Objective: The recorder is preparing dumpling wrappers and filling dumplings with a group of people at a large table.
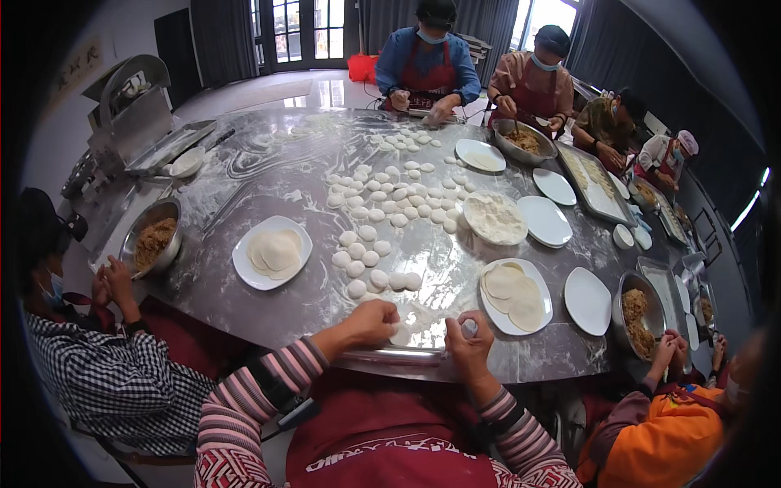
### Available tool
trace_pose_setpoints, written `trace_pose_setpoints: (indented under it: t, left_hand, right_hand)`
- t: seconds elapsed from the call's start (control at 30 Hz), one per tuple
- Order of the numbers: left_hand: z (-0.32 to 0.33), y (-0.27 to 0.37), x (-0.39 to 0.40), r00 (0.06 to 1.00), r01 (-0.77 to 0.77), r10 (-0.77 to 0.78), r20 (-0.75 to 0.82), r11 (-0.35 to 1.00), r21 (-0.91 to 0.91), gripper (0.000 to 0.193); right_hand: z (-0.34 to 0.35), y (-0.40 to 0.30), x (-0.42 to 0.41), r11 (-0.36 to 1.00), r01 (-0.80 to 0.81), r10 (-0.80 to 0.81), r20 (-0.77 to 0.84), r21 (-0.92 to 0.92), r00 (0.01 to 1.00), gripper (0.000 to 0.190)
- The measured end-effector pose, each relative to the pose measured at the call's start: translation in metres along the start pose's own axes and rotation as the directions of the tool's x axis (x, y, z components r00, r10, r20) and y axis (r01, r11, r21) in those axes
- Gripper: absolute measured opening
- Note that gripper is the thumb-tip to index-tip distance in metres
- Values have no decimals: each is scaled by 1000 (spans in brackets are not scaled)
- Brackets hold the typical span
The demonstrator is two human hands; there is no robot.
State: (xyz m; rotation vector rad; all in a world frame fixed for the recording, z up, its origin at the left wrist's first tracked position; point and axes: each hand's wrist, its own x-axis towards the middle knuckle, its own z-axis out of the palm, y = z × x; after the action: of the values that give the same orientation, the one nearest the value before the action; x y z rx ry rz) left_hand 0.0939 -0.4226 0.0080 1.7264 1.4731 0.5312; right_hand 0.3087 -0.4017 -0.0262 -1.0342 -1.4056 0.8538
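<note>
My left hand (369, 323) pinches the edge of a small dough round (400, 335) at the near edge of the steel table (274, 317). Around a short rod with a rounded grey end (468, 329), possibly a rolling pin, my right hand (471, 348) is closed. Between and below both hands lies a shiny metal bar (396, 355) along the table's edge. Flattened dough pieces (360, 253) sit just beyond my left hand. Right of my right hand, a white plate (542, 323) bears thin dough wrappers (512, 293).
Another plate of wrappers (274, 250) stands to the left, near a steel bowl of filling (155, 238). A bowl of flour (494, 219), white plates (587, 302) and a tray of dumplings (595, 183) stand to the right. Several people work around the table.
</note>
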Motion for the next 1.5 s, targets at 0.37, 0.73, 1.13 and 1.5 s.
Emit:
trace_pose_setpoints:
  t: [0.37, 0.73, 1.13, 1.5]
  left_hand:
    - [-7, -6, 10, 994, -105, 98, 53, 985, 135, 15]
    - [-5, 1, 18, 994, -108, 103, 41, 982, 156, 16]
    - [-5, 1, 22, 995, -99, 97, 18, 971, 219, 16]
    - [-1, 0, 17, 992, -92, 107, -62, 975, 201, 17]
  right_hand:
    - [-4, -12, -7, 999, -43, 44, 65, -21, 997, 15]
    - [21, -1, 37, 990, 28, -23, 35, -136, 999, 21]
    - [37, -15, 56, 964, 161, -153, 55, -209, 987, 20]
    - [35, -21, 52, 980, 135, -130, 41, -148, 991, 19]
